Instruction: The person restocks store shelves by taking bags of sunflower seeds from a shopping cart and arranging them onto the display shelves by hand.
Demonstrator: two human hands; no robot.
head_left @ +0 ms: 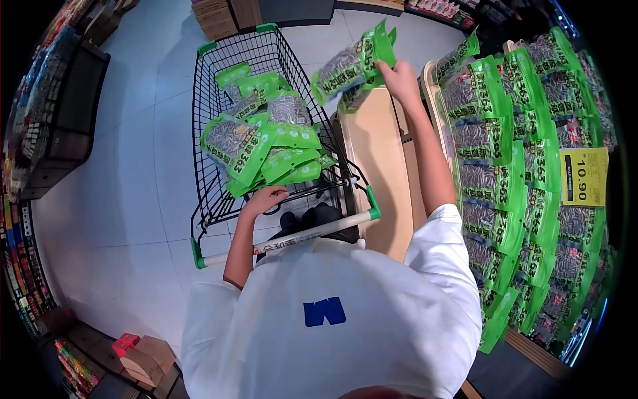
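Observation:
My right hand (401, 78) is closed on the top edge of green bags of sunflower seeds (347, 68), held in the air right of the cart; at least two bags seem to overlap there. A wire shopping cart (207, 110) with green corners stands in front of me, holding a pile of similar green bags (236, 143). My left hand (267, 198) is over the near end of the cart, just below the pile, its fingers curled; whether they hold anything is hidden.
Rows of the same bags (480, 176) fill the display at right, with a yellow price sign (584, 177). A pale wooden ledge (375, 153) runs between cart and display. Dark shelving (70, 110) stands left, cardboard boxes (147, 360) lower left.

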